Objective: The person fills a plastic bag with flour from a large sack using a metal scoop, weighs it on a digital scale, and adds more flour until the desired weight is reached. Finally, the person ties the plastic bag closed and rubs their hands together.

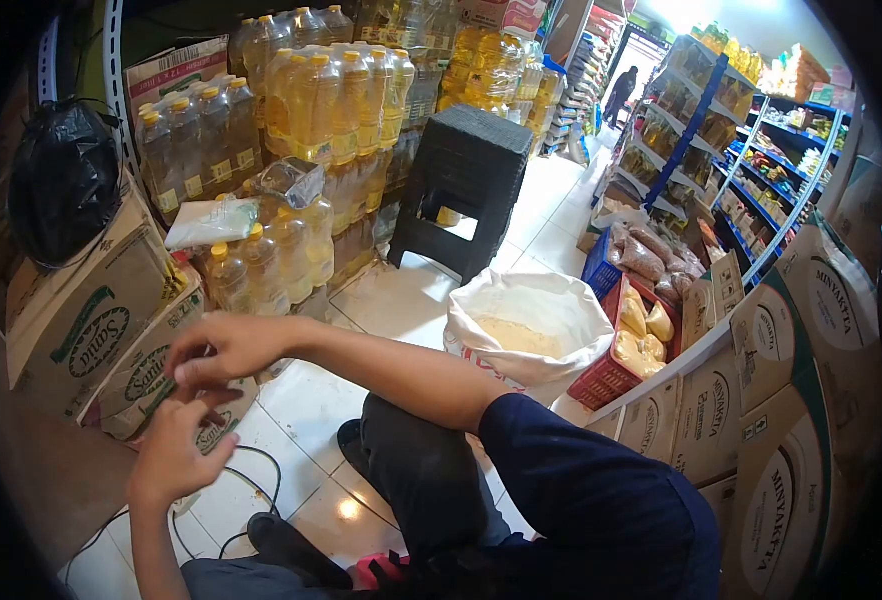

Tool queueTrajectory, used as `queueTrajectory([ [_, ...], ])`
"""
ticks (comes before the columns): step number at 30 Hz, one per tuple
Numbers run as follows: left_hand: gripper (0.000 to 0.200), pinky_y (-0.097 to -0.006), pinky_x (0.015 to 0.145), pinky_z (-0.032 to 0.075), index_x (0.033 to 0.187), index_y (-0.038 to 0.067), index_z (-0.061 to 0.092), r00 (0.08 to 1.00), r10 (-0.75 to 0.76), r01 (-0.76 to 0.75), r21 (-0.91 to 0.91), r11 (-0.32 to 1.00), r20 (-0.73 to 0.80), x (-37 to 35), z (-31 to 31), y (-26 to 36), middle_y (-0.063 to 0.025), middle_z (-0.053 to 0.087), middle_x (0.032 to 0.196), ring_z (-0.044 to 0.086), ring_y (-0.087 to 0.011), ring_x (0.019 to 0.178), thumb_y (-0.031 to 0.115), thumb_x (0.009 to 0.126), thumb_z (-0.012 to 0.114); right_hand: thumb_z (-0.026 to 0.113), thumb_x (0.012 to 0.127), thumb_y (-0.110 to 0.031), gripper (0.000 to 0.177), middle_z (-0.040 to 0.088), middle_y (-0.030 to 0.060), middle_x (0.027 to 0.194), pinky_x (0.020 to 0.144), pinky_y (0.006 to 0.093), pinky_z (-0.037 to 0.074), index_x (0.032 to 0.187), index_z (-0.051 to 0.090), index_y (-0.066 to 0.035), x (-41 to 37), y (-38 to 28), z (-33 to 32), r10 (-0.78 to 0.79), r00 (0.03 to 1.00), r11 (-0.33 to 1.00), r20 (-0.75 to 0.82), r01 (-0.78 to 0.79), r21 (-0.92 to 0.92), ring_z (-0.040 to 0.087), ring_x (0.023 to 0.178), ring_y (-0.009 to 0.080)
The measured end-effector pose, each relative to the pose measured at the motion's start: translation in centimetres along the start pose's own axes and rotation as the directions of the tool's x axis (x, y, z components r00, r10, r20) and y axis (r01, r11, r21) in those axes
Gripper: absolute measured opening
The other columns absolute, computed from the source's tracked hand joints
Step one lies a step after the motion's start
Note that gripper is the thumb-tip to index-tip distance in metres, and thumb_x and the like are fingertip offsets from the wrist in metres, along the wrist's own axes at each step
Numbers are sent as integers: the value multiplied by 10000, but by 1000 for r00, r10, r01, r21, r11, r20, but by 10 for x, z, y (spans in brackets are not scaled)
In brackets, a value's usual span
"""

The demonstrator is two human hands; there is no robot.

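Note:
My right hand (211, 350) reaches across to the left, fingers loosely bent and apart, with nothing seen in it. Just below it is my left hand (179, 452), thumb spread and fingers pointing up, also without a visible object. The fingertips of both hands come close together and overlap in this view. Behind them stand stacked cardboard boxes (96, 335) printed "Sania". Beyond the right hand are plastic-wrapped bottles with yellow caps (246, 275), with a folded white plastic packet (211, 222) lying on top.
An open white sack (531, 325) with pale grainy contents stands ahead, near a black stool (464, 190). A red crate (609, 378) holds yellow packets. Minyakita boxes (771, 500) are stacked at right. A black cable (273, 470) lies on the tiles. A person (621, 95) stands far back.

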State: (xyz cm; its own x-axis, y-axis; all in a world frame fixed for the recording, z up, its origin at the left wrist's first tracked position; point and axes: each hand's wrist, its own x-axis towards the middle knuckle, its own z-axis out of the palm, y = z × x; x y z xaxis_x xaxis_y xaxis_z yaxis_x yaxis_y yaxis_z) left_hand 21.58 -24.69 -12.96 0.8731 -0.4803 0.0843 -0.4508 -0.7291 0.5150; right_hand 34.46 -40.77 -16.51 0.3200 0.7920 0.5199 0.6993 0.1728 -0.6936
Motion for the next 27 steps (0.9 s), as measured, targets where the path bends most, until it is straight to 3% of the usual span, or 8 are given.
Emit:
queueTrajectory([
  [2,411,-343,792,526,1138,53,643,989,-19,48,-196,979,148,3,3,10,-148,637,967,659,-237,844,106,732,690,604,927,-322,344,648,60,773,625,289,475,940,644,19,-2,-4,-3,222,909,953,353,-279,118,582,689,126],
  [6,364,-315,745,564,1086,63,685,968,-31,70,-151,986,248,3,-7,24,-154,645,980,686,-207,826,129,729,717,580,952,-307,316,629,27,785,601,263,458,968,633,5,-3,-6,2,268,833,885,485,-411,218,550,691,89],
  [9,353,-292,749,556,1045,29,695,968,16,63,-306,950,249,1,-9,13,-159,638,1025,688,-185,813,94,699,717,574,957,-271,272,620,25,793,602,253,457,977,615,-3,-3,-4,2,184,847,839,499,-400,370,546,689,84],
  [12,366,-289,747,560,1053,37,696,973,128,-40,-409,912,191,-7,-8,3,-131,656,923,688,-182,823,85,691,716,566,961,-251,251,608,21,792,606,242,457,999,594,-4,-3,-13,-2,159,803,740,574,-482,469,547,690,86],
  [15,371,-290,742,559,1040,37,697,970,129,-12,-492,871,206,-8,-11,7,-111,654,849,689,-182,823,112,678,729,556,965,-247,239,609,14,798,593,237,457,998,586,-12,-3,-11,3,169,788,656,592,-539,529,557,674,91],
  [18,361,-306,740,561,1034,83,709,968,109,-35,-311,950,224,-7,-13,10,-136,636,855,681,-207,828,181,689,758,554,968,-286,262,610,7,781,557,228,443,950,599,-28,-1,-1,12,116,829,565,547,-508,650,552,642,83],
  [24,329,-307,707,541,986,94,717,977,16,17,-157,987,211,-8,-10,29,-150,655,839,671,-219,784,224,686,761,555,961,-381,351,457,-71,568,398,213,257,761,582,-93,0,-14,33,301,888,739,348,-448,503,362,462,42],
  [27,300,-302,720,536,964,89,730,976,52,-3,-223,975,214,-6,-10,6,-129,658,829,668,-205,778,197,685,754,534,976,-348,333,537,-25,682,482,211,344,858,585,-41,2,-11,24,316,853,716,417,-502,484,430,550,42],
])
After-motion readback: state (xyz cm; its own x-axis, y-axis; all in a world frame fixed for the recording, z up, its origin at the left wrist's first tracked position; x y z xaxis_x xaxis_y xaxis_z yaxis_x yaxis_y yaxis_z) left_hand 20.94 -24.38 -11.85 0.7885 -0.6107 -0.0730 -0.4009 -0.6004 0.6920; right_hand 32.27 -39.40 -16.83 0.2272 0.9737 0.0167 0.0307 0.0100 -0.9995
